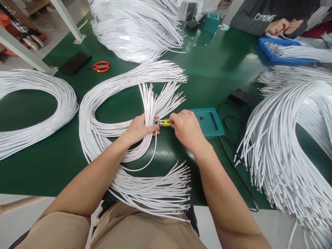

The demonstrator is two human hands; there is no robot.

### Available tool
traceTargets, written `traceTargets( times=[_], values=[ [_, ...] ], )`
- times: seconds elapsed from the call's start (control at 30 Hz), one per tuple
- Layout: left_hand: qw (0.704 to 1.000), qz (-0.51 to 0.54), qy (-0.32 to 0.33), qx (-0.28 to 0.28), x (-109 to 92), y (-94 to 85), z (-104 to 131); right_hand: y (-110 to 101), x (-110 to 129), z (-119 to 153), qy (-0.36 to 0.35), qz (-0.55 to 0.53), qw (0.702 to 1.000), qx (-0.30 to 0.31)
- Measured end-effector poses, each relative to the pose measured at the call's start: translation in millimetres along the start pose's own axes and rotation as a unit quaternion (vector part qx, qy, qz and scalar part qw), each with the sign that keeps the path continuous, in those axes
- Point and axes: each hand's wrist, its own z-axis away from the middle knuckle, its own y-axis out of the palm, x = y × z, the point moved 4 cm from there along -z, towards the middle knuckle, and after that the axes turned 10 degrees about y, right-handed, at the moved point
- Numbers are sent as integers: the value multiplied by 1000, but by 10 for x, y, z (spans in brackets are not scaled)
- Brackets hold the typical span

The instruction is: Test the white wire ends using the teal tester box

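My left hand (140,129) is closed around an upright bunch of white wires (148,107) with metal terminals at their tips. One single wire (155,145) curves out below my left thumb, its end close to the tool. Between the thumb and fingers of my right hand (188,128) is a small yellow-handled tool (166,122). Its metal tip points left and meets the wire end beside my left fingers; its exact kind is hard to make out. Around my left hand lies a large loop of white wires (86,114), its loose ends fanned out to the right.
A green tray (220,129) sits beyond my right hand, with black cables (234,166) near it. Red-handled scissors (101,66) and a black case (75,63) lie at the back left. Wire coils flank both sides. Across the table, a person's hands (282,27) work above a blue bin (267,52).
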Motion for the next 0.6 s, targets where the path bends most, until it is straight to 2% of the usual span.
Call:
traceTargets(
  times=[0.3,0.37,0.43,0.5,0.6],
  values=[
    [997,-64,29,-18,33,17,-15,16,-10,-5,14,-6,1000,-6],
    [997,-70,29,-12,30,19,-13,-16,-37,18,20,-14,999,-27],
    [998,-63,26,-6,17,22,-9,-64,-113,52,63,-11,995,-80],
    [998,-51,23,-5,-3,24,-3,-90,-221,94,138,10,982,-129],
    [999,-44,12,-6,-24,9,11,-51,-328,132,196,40,970,-137]
  ],
)
